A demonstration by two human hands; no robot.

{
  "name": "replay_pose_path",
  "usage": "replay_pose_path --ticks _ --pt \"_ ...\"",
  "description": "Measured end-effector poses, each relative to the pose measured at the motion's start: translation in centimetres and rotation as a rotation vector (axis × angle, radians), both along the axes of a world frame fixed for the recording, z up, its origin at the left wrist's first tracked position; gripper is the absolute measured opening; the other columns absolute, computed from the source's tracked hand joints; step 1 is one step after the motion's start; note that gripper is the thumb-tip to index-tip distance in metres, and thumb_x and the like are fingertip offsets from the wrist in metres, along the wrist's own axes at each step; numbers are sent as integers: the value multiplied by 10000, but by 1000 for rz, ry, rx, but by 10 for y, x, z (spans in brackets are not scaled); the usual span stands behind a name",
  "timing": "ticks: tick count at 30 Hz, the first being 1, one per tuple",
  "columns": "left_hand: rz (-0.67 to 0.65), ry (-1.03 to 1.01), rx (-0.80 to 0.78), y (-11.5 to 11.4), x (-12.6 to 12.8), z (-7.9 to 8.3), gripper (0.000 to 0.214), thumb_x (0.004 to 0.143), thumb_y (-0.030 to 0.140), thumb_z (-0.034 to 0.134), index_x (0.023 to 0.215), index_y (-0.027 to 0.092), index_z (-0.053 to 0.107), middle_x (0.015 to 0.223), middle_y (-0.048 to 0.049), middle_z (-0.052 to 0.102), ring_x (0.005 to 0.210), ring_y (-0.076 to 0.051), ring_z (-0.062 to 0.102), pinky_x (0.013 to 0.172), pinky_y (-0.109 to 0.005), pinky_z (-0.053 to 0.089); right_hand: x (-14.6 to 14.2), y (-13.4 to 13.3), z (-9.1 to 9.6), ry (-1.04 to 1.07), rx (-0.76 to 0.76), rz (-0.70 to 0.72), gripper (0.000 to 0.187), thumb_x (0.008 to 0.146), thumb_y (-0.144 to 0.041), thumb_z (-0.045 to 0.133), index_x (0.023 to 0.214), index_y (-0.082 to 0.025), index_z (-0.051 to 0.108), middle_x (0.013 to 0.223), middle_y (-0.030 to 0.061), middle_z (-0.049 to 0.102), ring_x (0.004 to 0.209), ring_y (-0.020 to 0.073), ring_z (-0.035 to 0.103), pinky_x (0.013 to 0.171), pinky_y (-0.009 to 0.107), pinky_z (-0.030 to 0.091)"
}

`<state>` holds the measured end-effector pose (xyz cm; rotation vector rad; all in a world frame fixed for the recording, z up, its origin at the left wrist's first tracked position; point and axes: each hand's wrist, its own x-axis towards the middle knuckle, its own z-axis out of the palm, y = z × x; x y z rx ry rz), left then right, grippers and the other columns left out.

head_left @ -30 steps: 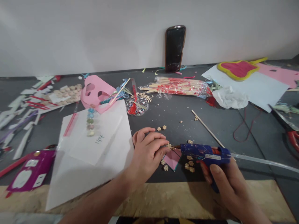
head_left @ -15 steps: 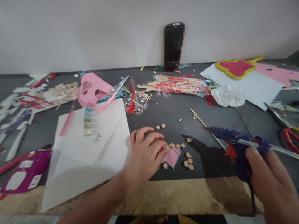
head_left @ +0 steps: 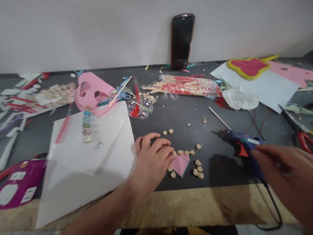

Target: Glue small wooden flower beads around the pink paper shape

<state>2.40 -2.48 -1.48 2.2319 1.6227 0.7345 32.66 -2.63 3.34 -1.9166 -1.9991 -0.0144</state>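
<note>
My left hand [head_left: 153,163] rests on the dark tabletop, its fingers bent and closed at the left edge of a small pink heart-shaped piece [head_left: 180,165] with a dark green edge. A row of small beige flower-shaped beads [head_left: 186,152] runs along the top of that piece; the fingertips hide its left side. More flower beads [head_left: 198,162] lie to the right. At the right, a blue glue gun [head_left: 244,138] with an orange trigger lies low over the table. My right hand [head_left: 286,176], smeared by motion, overlaps its rear; whether the fingers still grip it is unclear.
A phone [head_left: 182,42] leans against the wall. Wrapped sticks [head_left: 186,86] lie behind the beads, a loose stick [head_left: 218,117] by the gun's nozzle. White sheets [head_left: 73,192], a pink cutout [head_left: 91,88] and a purple piece [head_left: 26,182] are left; scissors [head_left: 303,137] lie right.
The glue gun has come down toward the table, and my right hand has shifted back behind it. My left hand stays at the pink piece. The view has shifted slightly.
</note>
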Motion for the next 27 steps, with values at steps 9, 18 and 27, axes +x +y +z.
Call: replay_pose_path --ticks 9,18,27 --pt "-28 36 7 -1 -3 -1 129 892 289 568 928 257 688 1037 -21 673 1157 -283 406 968 -500 322 -107 26 -20 39 -116 641 198 907 -249 514 1052 -225 646 1110 84 639 1071 267 495 885 455 437" --pt "-21 69 13 0 -3 -1 132 901 329 562 928 264 674 1037 -6 680 1138 -296 429 920 -513 282 -107 28 -34 118 -145 597 137 891 -253 554 948 -243 678 1078 43 661 1063 253 481 903 445 373" --pt "-21 73 -4 0 -2 1 120 902 298 566 922 267 680 1044 -10 684 1139 -294 431 906 -510 287 -111 29 -36 148 -111 591 132 900 -267 555 905 -253 686 1064 40 675 1048 246 493 905 438 347"
